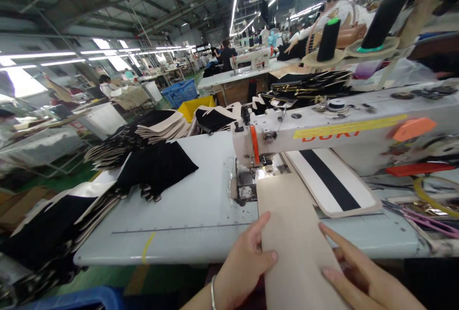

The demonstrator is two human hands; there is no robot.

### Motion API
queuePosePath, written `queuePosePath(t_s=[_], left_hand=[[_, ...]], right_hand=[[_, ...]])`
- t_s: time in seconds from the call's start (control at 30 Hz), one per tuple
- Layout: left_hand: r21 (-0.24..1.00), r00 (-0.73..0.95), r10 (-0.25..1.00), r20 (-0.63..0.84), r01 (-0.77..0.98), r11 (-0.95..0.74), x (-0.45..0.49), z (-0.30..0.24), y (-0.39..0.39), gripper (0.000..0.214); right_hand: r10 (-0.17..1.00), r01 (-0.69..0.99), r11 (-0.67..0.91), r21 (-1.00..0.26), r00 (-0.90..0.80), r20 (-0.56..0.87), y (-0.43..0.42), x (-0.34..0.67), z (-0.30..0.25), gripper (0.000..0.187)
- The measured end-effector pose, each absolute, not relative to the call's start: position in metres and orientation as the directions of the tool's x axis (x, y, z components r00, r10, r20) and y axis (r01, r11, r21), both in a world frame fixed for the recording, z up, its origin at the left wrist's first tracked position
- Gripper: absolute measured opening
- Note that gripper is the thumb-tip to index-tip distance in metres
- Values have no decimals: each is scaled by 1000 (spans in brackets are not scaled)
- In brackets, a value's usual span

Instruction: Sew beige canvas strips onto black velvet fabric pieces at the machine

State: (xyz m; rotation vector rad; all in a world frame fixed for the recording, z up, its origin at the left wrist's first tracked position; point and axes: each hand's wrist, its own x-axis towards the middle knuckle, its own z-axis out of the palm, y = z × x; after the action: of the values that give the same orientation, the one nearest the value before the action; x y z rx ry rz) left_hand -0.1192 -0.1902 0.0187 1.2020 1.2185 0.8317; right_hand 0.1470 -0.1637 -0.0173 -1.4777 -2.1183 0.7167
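Note:
A long beige panel (287,233), fabric or leather-like, runs from the front of the table up to the needle area of a white sewing machine (344,128). My left hand (247,260) grips its left edge, thumb and index finger on the upper face and the other fingers tucked out of sight. On the opposite edge, my right hand (366,272) holds it with thumb on top and fingers along the side. Under the machine arm lies a white panel with a black stripe (332,181), partly beneath the beige one.
Black fabric pieces (158,166) lie on the table's left, near stacked panels (161,126). Thread cones (328,40) stand behind the machine. Purple-handled scissors (430,221) rest at right. A blue bin (79,298) sits below the front edge. Another person (344,14) works beyond.

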Motion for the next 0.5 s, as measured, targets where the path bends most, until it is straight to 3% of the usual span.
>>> queuePosePath(t_s=[0.07,0.17,0.23,0.3,0.5], left_hand=[[867,180,951,-251,479,138,-137,28,-192,59],[527,109,992,-61,848,-60,-154,38,-170,38],[369,185,979,85,907,-203,-161,37,-146,37],[287,298,942,155,899,-331,-166,30,-124,39],[237,387,903,188,874,-424,-177,11,-88,37]], right_hand=[[931,676,278,-682,-364,18,-165,125,-22,63],[923,650,280,-707,-386,11,-165,99,-19,59],[917,625,252,-739,-398,-25,-161,90,-17,57],[914,618,214,-756,-400,-68,-154,84,-17,57],[925,616,188,-765,-373,-73,-134,71,-20,58]])
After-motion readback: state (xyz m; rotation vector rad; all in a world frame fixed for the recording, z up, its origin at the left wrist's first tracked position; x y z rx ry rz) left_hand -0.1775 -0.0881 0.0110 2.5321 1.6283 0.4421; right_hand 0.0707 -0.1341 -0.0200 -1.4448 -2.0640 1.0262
